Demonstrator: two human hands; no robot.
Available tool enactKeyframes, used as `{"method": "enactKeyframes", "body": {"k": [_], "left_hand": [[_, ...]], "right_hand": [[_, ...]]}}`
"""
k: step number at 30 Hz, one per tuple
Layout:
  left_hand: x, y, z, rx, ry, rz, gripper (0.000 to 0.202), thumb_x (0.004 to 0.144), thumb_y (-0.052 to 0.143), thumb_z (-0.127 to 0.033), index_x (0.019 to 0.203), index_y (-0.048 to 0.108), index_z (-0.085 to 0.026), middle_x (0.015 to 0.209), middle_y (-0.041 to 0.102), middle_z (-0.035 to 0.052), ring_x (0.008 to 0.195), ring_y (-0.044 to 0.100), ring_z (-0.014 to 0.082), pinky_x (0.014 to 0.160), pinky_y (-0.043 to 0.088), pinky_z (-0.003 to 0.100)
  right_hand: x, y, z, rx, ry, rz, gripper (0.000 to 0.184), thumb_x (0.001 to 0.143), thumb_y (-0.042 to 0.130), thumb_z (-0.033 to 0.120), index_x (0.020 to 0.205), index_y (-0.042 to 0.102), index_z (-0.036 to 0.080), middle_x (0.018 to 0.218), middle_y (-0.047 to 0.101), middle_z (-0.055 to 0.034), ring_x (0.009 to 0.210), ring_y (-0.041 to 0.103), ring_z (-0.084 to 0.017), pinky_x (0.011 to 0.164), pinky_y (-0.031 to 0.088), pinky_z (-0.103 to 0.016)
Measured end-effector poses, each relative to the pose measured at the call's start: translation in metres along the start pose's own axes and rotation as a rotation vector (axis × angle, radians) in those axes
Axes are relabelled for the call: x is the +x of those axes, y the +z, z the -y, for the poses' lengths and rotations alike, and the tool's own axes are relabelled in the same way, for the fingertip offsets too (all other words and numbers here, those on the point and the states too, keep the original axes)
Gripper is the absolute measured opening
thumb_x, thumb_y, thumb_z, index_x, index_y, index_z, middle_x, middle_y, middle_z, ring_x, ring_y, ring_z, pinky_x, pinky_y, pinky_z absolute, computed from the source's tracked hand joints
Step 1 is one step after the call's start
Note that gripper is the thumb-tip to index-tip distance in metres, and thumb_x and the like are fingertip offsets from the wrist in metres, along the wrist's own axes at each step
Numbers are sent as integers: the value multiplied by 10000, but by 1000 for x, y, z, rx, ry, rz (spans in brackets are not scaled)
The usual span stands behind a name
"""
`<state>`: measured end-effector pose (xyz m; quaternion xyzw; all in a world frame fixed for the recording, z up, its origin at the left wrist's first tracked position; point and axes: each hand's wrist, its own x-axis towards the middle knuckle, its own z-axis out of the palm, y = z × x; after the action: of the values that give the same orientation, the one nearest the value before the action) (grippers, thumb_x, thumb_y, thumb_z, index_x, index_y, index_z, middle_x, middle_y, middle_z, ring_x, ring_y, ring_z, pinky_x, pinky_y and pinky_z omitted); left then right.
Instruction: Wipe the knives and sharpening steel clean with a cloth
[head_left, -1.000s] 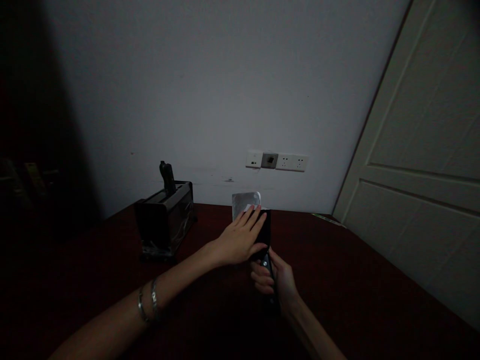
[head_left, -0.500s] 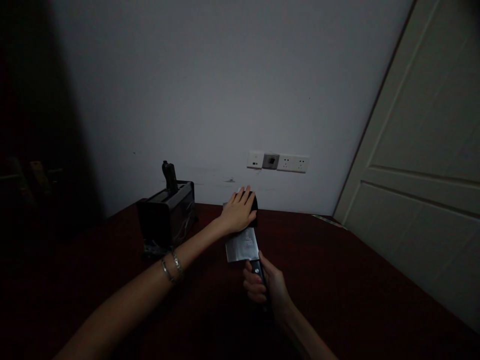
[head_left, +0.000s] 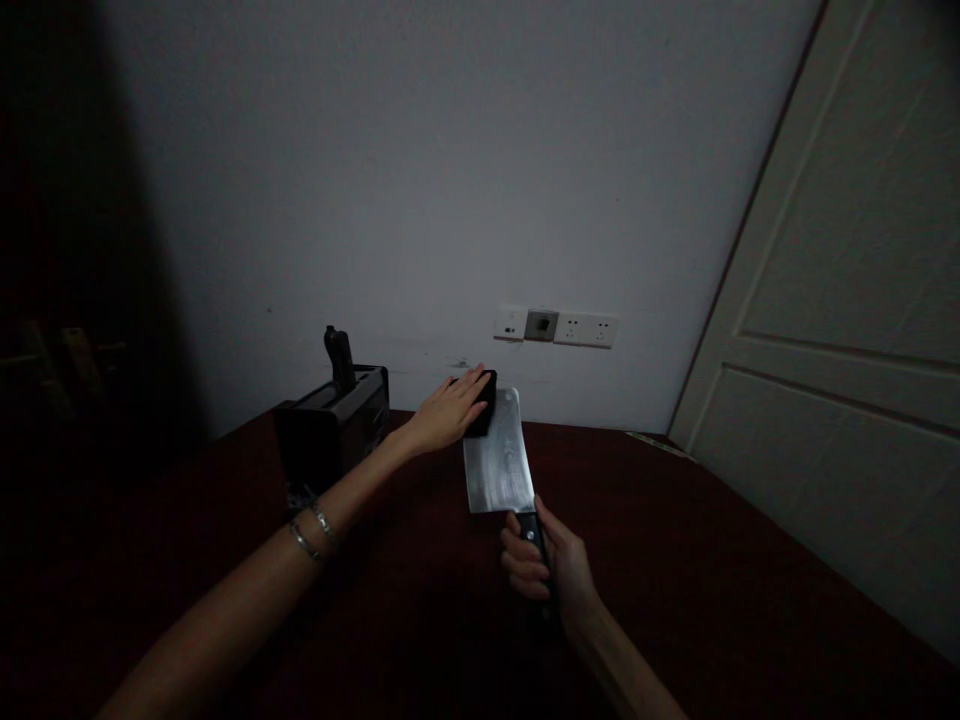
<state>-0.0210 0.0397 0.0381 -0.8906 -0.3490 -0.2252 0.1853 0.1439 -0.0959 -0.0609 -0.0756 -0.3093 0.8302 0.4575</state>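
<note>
My right hand [head_left: 551, 565] is wrapped round the black handle of a cleaver [head_left: 499, 465]. Its broad metal blade points away from me, tilted so that the flat side faces me. With fingers stretched out, my left hand [head_left: 444, 410] presses a black cloth [head_left: 484, 408] against the upper left part of the blade. Most of the cloth lies under the palm and fingers, and its far side is hidden. Two silver bracelets [head_left: 315, 530] circle my left wrist.
A dark knife block [head_left: 330, 430] with black handles [head_left: 340, 358] sticking out stands on the dark red table [head_left: 675, 540], left of my hands. Behind are a pale wall with sockets [head_left: 585, 330] and, at the right, a panelled door [head_left: 847, 300].
My left hand and the black cloth have slid left across the blade, baring its far right corner. My right hand and the cleaver have shifted slightly right.
</note>
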Motion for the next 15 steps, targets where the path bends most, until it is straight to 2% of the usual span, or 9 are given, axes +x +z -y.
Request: {"method": "enactKeyframes", "body": {"k": [6, 15], "left_hand": [[-13, 2, -7, 48, 39, -26, 513, 931, 177, -355, 1398, 136, -145, 1467, 121, 84, 1345, 94, 170, 1074, 152, 390], [-52, -1, -56, 34, 144, -10, 512, 922, 259, -317, 1395, 139, -161, 1466, 133, 52, 1346, 65, 150, 1091, 147, 380]], "right_hand": [[-1, -3, 3, 24, -9, -1, 311, 793, 531, 420, 674, 493, 136, 472, 281, 92, 351, 122, -14, 277, 163, -109], [-5, 0, 16, 63, -92, -39, 282, 789, 544, 364, 660, 491, 120, 482, 278, 91, 357, 136, -7, 280, 177, -97]]}}
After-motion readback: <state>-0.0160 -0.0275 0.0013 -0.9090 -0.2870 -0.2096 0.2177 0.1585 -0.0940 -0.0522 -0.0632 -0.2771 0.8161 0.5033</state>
